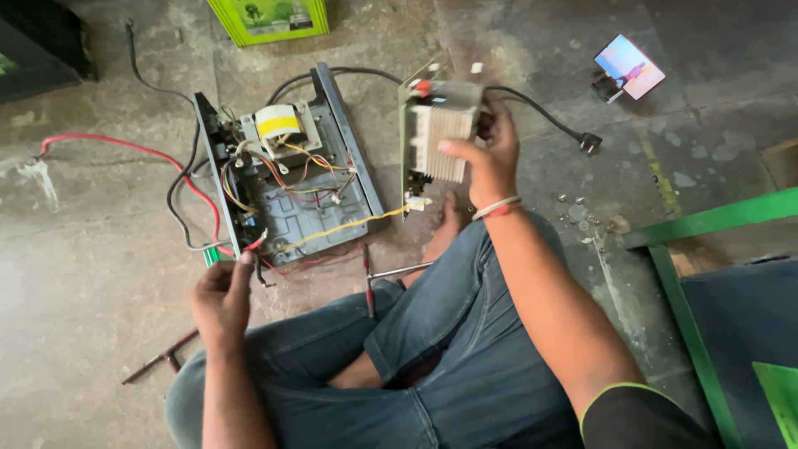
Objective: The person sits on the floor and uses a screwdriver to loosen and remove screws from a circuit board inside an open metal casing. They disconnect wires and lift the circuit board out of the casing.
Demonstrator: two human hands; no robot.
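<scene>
Red wire (249,246) is pinched at its end between the fingers (241,268) of the left hand (220,298), low by the near corner of the open metal case (287,170). Over on the other side, the right hand (490,158) is clenched round a circuit board (420,137) with a ribbed heatsink (440,141), held upright above the floor (83,274), just beside the case's right edge. A yellow wire (349,223) runs from the board's lower end back into the case. Inside the case sits a transformer (278,125) banded in yellow, with a tangle of coloured leads about it. A black cable with a plug (588,142) trails off behind the board. Near the crossed knees lies a screwdriver (367,283). Loose screws (578,208) dot the floor to the right, and a phone (629,66) lies beyond them.
</scene>
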